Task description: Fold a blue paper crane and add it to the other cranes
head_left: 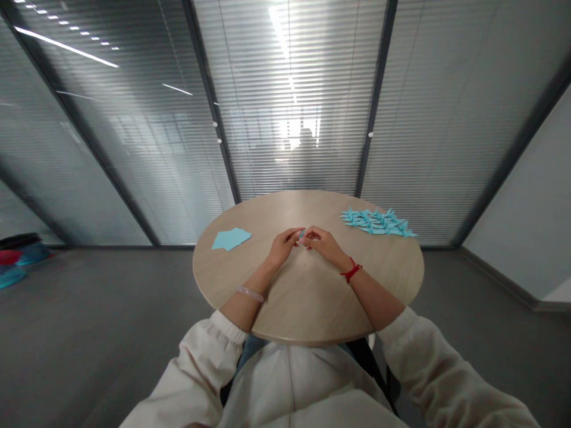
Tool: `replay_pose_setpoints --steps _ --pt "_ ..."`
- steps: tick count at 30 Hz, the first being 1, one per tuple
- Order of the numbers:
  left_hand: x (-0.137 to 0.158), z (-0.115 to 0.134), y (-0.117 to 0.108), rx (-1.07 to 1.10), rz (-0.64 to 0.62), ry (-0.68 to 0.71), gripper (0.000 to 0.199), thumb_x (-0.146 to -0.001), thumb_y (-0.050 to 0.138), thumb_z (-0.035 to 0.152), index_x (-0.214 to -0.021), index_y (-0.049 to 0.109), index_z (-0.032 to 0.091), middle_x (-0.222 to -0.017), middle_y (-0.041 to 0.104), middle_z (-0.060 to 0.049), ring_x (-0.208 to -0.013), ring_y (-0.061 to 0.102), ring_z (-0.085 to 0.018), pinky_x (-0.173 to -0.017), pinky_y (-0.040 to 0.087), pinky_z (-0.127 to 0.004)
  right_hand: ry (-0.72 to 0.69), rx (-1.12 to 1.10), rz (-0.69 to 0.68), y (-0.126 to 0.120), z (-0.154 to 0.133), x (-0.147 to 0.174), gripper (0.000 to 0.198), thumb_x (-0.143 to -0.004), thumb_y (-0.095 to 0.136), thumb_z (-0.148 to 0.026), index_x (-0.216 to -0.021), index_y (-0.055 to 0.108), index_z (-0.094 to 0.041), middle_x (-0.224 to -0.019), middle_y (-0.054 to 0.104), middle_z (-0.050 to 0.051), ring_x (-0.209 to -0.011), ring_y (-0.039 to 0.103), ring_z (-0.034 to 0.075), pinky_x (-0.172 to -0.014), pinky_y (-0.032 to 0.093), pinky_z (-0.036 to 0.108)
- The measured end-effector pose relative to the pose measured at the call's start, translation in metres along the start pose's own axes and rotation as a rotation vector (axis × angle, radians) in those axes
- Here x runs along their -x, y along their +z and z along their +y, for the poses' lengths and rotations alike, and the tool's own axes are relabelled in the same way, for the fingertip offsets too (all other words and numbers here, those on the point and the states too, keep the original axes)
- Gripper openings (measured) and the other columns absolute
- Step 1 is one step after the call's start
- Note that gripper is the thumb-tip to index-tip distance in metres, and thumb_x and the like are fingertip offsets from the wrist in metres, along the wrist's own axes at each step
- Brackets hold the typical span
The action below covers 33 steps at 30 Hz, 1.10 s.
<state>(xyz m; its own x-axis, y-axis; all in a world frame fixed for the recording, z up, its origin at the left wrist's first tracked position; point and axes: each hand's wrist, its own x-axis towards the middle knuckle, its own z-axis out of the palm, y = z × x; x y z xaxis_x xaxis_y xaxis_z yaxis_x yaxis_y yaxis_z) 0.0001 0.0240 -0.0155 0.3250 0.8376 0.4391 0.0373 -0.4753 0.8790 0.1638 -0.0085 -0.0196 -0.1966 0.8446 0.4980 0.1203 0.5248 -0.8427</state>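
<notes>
Above the middle of the round wooden table, my left hand (pixel 284 245) and my right hand (pixel 324 244) meet at the fingertips. Between them they pinch a small piece of folded blue paper (pixel 302 233), mostly hidden by the fingers. Its exact shape is too small to make out. To the left lie flat sheets of light blue paper (pixel 231 238), overlapping at angles. Rows of folded blue paper cranes (pixel 378 222) stand close together at the right back of the table.
The round table (pixel 312 309) reaches close to my body, and its far edge is near a glass wall with blinds (pixel 294 166). Blue and red objects (pixel 20 258) sit on the floor at far left. A white wall (pixel 530 196) rises at right.
</notes>
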Motion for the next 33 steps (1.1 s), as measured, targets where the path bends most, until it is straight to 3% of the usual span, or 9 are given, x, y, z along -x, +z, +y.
replay_pose_setpoints --steps 6,11,17,25,33 --pt "0.0038 0.0048 0.0019 0.061 -0.052 -0.005 0.044 -0.077 0.065 0.053 -0.098 0.073 0.016 -0.096 0.072 -0.010 -0.082 0.062 -0.019 -0.070 0.049 -0.028 -0.018 -0.009 0.026 -0.0022 0.0022 -0.0006 0.033 -0.079 0.064 -0.053 -0.080 0.062 -0.020 -0.079 0.065 0.002 -0.073 0.060 0.015 -0.065 0.052 0.027" --pt "0.0071 0.0073 0.0037 0.151 -0.077 -0.055 0.058 -0.083 0.050 0.065 -0.095 0.073 0.013 -0.096 0.071 -0.012 -0.086 0.064 -0.021 -0.073 0.050 -0.031 -0.021 0.018 0.052 -0.0038 0.0038 -0.0009 0.031 -0.081 0.061 -0.051 -0.079 0.063 -0.020 -0.078 0.064 0.001 -0.067 0.059 0.013 -0.066 0.052 0.027" --pt "0.0054 0.0063 0.0020 0.050 -0.068 -0.015 0.048 -0.078 0.062 0.058 -0.090 0.073 0.013 -0.088 0.071 -0.009 -0.080 0.062 -0.019 -0.071 0.050 -0.029 0.002 0.008 0.032 -0.0028 0.0003 -0.0004 0.031 -0.080 0.062 -0.051 -0.079 0.064 -0.020 -0.076 0.064 0.001 -0.071 0.060 0.015 -0.065 0.053 0.027" --pt "0.0008 -0.0007 -0.0005 -0.011 0.120 0.015 0.052 -0.079 0.055 0.065 -0.073 0.066 0.015 -0.071 0.068 -0.006 -0.065 0.061 -0.016 -0.060 0.050 -0.027 0.046 -0.011 0.067 -0.0025 0.0025 -0.0009 0.022 -0.078 0.062 -0.041 -0.075 0.062 -0.020 -0.074 0.064 0.001 -0.072 0.060 0.015 -0.065 0.053 0.027" --pt "0.0032 0.0042 -0.0016 -0.066 0.181 -0.009 0.049 -0.084 0.052 0.061 -0.071 0.063 0.015 -0.069 0.069 -0.009 -0.062 0.063 -0.018 -0.057 0.048 -0.027 0.041 0.041 0.128 -0.0039 0.0052 -0.0018 0.019 -0.077 0.060 -0.036 -0.069 0.059 -0.019 -0.070 0.062 0.000 -0.066 0.059 0.014 -0.061 0.051 0.026"
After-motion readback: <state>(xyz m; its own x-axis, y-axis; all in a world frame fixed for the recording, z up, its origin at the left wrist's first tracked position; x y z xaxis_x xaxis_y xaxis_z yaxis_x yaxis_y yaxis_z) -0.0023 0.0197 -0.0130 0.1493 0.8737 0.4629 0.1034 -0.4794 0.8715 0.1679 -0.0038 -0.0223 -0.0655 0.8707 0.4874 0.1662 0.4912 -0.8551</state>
